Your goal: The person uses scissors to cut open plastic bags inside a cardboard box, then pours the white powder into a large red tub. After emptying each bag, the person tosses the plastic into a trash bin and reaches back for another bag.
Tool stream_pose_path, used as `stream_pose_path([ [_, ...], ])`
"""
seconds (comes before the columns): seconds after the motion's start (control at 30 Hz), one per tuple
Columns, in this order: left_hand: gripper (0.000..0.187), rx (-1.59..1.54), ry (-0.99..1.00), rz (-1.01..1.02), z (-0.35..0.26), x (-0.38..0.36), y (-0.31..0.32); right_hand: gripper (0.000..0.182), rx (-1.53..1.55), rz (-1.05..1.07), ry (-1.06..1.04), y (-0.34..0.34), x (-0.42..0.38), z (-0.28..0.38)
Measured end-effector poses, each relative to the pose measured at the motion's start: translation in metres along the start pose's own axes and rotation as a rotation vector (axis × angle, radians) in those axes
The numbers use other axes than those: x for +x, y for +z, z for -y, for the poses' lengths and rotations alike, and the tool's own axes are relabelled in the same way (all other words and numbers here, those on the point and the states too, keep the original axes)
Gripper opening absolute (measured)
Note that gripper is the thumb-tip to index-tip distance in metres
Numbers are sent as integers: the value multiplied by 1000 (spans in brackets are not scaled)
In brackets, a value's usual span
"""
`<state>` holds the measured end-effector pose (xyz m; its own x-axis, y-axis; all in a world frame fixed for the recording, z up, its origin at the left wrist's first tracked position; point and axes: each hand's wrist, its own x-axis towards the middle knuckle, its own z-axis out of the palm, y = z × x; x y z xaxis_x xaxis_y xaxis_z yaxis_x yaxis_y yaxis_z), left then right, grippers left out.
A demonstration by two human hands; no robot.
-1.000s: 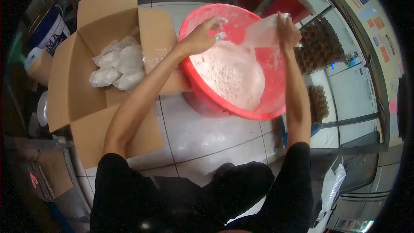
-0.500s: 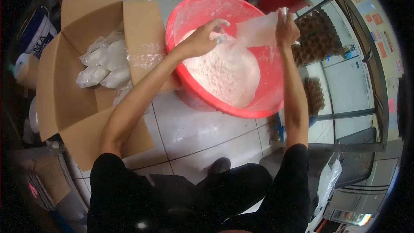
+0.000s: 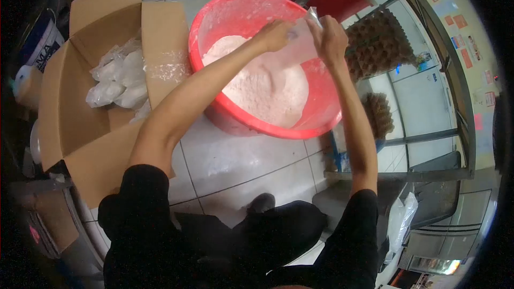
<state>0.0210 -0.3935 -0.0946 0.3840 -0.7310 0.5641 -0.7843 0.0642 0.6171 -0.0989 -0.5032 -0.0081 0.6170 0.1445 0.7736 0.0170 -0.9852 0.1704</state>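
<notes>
A large red plastic tub (image 3: pixel 321 128) holds a heap of white, flour-like powder (image 3: pixel 267 93). Over its far side a translucent plastic bag (image 3: pixel 297 48) hangs between my hands, its lower part close to the powder. My right hand (image 3: pixel 331 38) is closed on the bag's upper right corner, and a bit of plastic sticks up above the fingers. At the bag's left edge my left hand (image 3: pixel 276 35) has its fingers curled in against the plastic; the fingertips are partly hidden.
Left of the tub stands an open cardboard box (image 3: pixel 80 118) with several clear bags of white powder (image 3: pixel 126 75) inside. Brown egg trays (image 3: pixel 380 43) sit on the right near a metal-framed rack (image 3: pixel 423 138). Tiled floor (image 3: pixel 241 166) lies below.
My left hand has gone from spread above the powder to the bag's edge. My right hand has shifted left with the bag, and the powder pile looks flatter. The view has moved slightly.
</notes>
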Motion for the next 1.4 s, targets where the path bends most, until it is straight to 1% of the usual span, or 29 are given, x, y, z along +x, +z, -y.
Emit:
stream_pose_path([
  [0.03,23,-85,57,-34,4,2,8,31,141,39,174,-6,-5,-2],
  [0.13,19,-137,4,-129,-10,-4,7,30,742,180,594,-21,-13,-14],
  [0.17,17,-118,11,-116,-11,-6,7,31,715,253,481,-22,-20,-15],
  [0.23,12,-77,31,-93,-11,-4,4,32,669,464,442,-28,-28,-22],
  [0.27,11,-109,-7,-102,-12,-2,4,32,644,567,419,-33,-29,-20],
  [0.3,9,-140,-45,-108,-12,-1,3,32,652,473,315,-34,-31,-17],
  [0.33,8,-169,-83,-116,-12,0,1,32,628,452,284,-35,-32,-13],
  [0.4,7,-184,-53,-141,-10,5,-4,32,582,410,217,-39,-32,-3],
  [0.5,6,-175,17,-170,-9,11,-16,29,812,551,397,-48,-29,-9],
  [0.53,6,-163,46,-179,-9,14,-22,28,801,531,397,-51,-28,-11],
  [0.6,6,-131,11,-166,-15,15,-35,25,785,495,390,-52,-26,-13],
  [0.7,7,-65,4,-172,-22,15,-46,22,904,384,444,-49,-20,-10],
  [0.8,7,-84,19,-189,-27,14,-46,24,831,398,412,-51,-5,-2],
  [0.9,7,-122,10,-155,-34,11,-50,23,985,369,553,-59,6,8],
  [1.03,8,-141,6,-143,-23,12,-52,21,898,403,562,-58,11,10],
  [1.1,8,-110,50,-137,-24,10,-57,20,816,385,550,-60,11,5],
  [1.13,9,-93,69,-134,-24,8,-60,20,751,279,503,-60,12,-1],
  [1.2,10,-22,31,-99,-20,5,-71,20,619,73,405,-64,19,-23],
  [1.23,10,10,12,-82,-20,4,-74,20,316,195,368,-71,22,-37],
  [1.33,13,54,28,-172,-28,6,-71,21,492,100,407,-65,23,-30],
  [1.37,12,-21,20,-199,-26,8,-67,24,617,84,516,-72,23,-19],
  [1.4,12,-92,15,-223,-23,10,-62,24,634,153,478,-71,20,-19],
])
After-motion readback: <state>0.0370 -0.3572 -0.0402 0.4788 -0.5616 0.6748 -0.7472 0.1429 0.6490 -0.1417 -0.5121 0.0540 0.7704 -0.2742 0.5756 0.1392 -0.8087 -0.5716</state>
